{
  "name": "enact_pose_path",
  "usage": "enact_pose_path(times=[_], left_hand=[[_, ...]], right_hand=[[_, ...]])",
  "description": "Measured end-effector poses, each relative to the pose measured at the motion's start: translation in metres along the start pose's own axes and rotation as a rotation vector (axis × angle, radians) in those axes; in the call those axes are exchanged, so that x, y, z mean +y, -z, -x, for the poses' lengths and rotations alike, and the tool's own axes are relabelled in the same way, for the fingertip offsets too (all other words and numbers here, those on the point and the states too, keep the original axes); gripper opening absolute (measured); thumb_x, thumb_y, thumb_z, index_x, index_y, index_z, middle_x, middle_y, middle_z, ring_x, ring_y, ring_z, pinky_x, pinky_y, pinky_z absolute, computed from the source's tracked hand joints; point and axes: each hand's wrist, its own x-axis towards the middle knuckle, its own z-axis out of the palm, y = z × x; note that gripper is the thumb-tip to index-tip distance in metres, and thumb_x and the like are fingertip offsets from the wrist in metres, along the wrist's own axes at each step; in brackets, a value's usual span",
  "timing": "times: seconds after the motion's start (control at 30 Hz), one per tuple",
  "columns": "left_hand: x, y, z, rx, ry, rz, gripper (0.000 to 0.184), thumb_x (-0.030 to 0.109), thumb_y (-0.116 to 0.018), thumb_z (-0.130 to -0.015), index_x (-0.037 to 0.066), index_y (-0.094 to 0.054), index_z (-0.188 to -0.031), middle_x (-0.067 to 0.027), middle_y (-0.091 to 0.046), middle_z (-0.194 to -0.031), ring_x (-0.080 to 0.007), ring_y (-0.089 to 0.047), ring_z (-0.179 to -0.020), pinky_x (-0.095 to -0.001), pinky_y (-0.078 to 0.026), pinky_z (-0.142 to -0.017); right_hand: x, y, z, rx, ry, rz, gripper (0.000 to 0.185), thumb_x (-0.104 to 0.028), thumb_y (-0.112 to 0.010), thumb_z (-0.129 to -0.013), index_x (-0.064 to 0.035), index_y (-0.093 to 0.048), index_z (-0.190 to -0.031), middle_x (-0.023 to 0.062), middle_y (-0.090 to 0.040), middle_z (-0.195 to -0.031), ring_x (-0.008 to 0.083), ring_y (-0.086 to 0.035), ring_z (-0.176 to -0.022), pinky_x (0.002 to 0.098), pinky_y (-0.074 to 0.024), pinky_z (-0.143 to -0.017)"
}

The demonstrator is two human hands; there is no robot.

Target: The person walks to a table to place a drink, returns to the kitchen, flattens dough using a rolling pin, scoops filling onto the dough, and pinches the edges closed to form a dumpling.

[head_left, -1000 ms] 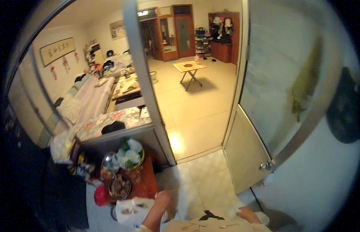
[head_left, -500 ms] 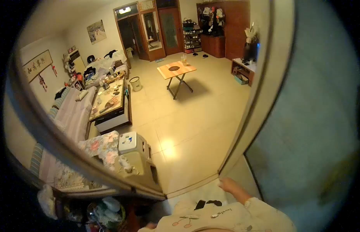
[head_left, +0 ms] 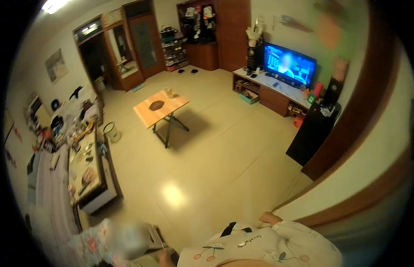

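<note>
My right hand (head_left: 270, 218) shows at the bottom, beside my white printed top (head_left: 260, 244). It is small in view, and its fingers cannot be made out. At the lower edge my left hand (head_left: 164, 257) is partly cut off, close to a beige stool (head_left: 150, 259); whether it touches the stool is unclear. Two dark shapes (head_left: 229, 229) show just beyond my top. Ahead on the tiled floor (head_left: 216, 164) stands a folding wooden table (head_left: 171, 107) with a dark round patch and a cup (head_left: 169, 92) on it.
On the left are a cluttered coffee table (head_left: 110, 196), a sofa (head_left: 53, 191) and a waste bin (head_left: 112, 132). A lit television (head_left: 289, 64) stands on a cabinet (head_left: 271, 102) at the right, near a black speaker (head_left: 309, 133). A door frame (head_left: 349, 164) borders the right side.
I have moved forward through the doorway and turned rightward. The television and its cabinet have come into fuller view, and the folding table appears nearer. My right hand is away from the door frame's foot.
</note>
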Motion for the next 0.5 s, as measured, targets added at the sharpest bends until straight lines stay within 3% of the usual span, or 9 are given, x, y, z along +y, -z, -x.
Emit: enact_pose_path(times=[0.07, 0.1, 0.13, 0.27, 0.33, 0.37, 0.43, 0.47, 0.5], left_hand=[[0.158, -0.030, -0.064, 0.036, -0.312, 0.025, 0.033, 0.015, -0.058, -0.082, -0.003, -0.056, -0.109, -0.0191, -0.061, -0.100, -0.0282, -0.059, -0.090, -0.0355, -0.046, -0.081], [0.253, -0.035, -0.042, 0.083, -0.476, -0.007, 0.030, 0.017, -0.058, -0.082, -0.003, -0.056, -0.105, -0.0181, -0.062, -0.097, -0.0277, -0.060, -0.086, -0.0366, -0.047, -0.076], [0.289, -0.061, -0.102, -0.029, -0.543, 0.028, 0.032, 0.018, -0.058, -0.082, -0.003, -0.056, -0.107, -0.0181, -0.062, -0.098, -0.0263, -0.060, -0.086, -0.0354, -0.047, -0.076], [0.470, -0.127, -0.130, -0.192, -0.489, 0.149, 0.031, 0.019, -0.060, -0.082, -0.003, -0.058, -0.104, -0.0166, -0.063, -0.093, -0.0216, -0.059, -0.076, -0.0329, -0.048, -0.068], [0.479, -0.176, -0.200, -0.134, -0.575, -0.034, 0.033, 0.022, -0.062, -0.082, -0.001, -0.058, -0.105, -0.0138, -0.063, -0.086, -0.0190, -0.057, -0.068, -0.0303, -0.047, -0.064], [0.477, -0.190, -0.209, -0.180, -0.457, 0.036, 0.032, 0.025, -0.062, -0.081, 0.000, -0.060, -0.101, -0.0154, -0.064, -0.086, -0.0228, -0.060, -0.074, -0.0329, -0.048, -0.069], [0.473, -0.196, -0.215, -0.165, -0.350, -0.316, 0.038, 0.033, -0.062, -0.079, 0.002, -0.061, -0.102, -0.0170, -0.064, -0.095, -0.0319, -0.060, -0.091, -0.0385, -0.046, -0.082], [0.401, -0.227, -0.290, -0.312, -0.360, -0.616, 0.043, 0.038, -0.061, -0.078, 0.007, -0.061, -0.107, -0.0174, -0.061, -0.106, -0.0301, -0.057, -0.100, -0.0378, -0.044, -0.086], [0.391, -0.215, -0.276, -0.344, -0.165, -0.563, 0.043, 0.037, -0.061, -0.078, 0.006, -0.060, -0.108, -0.0174, -0.060, -0.106, -0.0301, -0.057, -0.099, -0.0379, -0.044, -0.086]], right_hand=[[-0.034, 0.058, 0.027, 0.183, -0.055, -0.170, 0.043, -0.034, -0.050, -0.083, 0.0017, -0.059, -0.106, 0.0186, -0.058, -0.110, 0.0282, -0.055, -0.099, 0.0343, -0.0429, -0.083], [-0.055, 0.082, 0.035, 0.278, -0.090, -0.236, 0.044, -0.034, -0.049, -0.084, 0.0008, -0.058, -0.108, 0.0180, -0.057, -0.112, 0.0279, -0.054, -0.100, 0.0343, -0.0425, -0.084], [-0.080, 0.104, 0.037, 0.384, -0.134, -0.298, 0.044, -0.034, -0.048, -0.085, 0.0000, -0.058, -0.110, 0.0174, -0.057, -0.114, 0.0275, -0.054, -0.102, 0.0343, -0.0421, -0.085], [-0.014, 0.121, -0.085, 0.218, -0.291, -0.287, 0.043, -0.032, -0.051, -0.083, -0.0006, -0.057, -0.112, 0.0168, -0.057, -0.115, 0.0277, -0.054, -0.102, 0.0344, -0.0427, -0.085], [-0.010, 0.151, -0.160, 0.149, -0.309, -0.257, 0.043, -0.031, -0.053, -0.083, -0.0009, -0.057, -0.113, 0.0166, -0.057, -0.115, 0.0278, -0.055, -0.102, 0.0344, -0.0431, -0.086], [-0.020, 0.174, -0.194, 0.117, -0.307, -0.241, 0.043, -0.031, -0.054, -0.082, -0.0011, -0.057, -0.113, 0.0165, -0.057, -0.115, 0.0278, -0.055, -0.102, 0.0344, -0.0432, -0.086], [-0.050, 0.230, -0.273, 0.078, -0.262, -0.185, 0.043, -0.030, -0.055, -0.082, -0.0014, -0.056, -0.114, 0.0162, -0.057, -0.115, 0.0279, -0.055, -0.102, 0.0345, -0.0435, -0.086], [-0.076, 0.264, -0.313, 0.068, -0.230, -0.161, 0.043, -0.030, -0.056, -0.082, -0.0015, -0.056, -0.114, 0.0161, -0.057, -0.115, 0.0280, -0.055, -0.103, 0.0345, -0.0437, -0.086], [-0.109, 0.300, -0.353, 0.071, -0.188, -0.152, 0.043, -0.029, -0.057, -0.081, -0.0017, -0.056, -0.115, 0.0159, -0.057, -0.115, 0.0280, -0.055, -0.103, 0.0346, -0.0438, -0.086]])
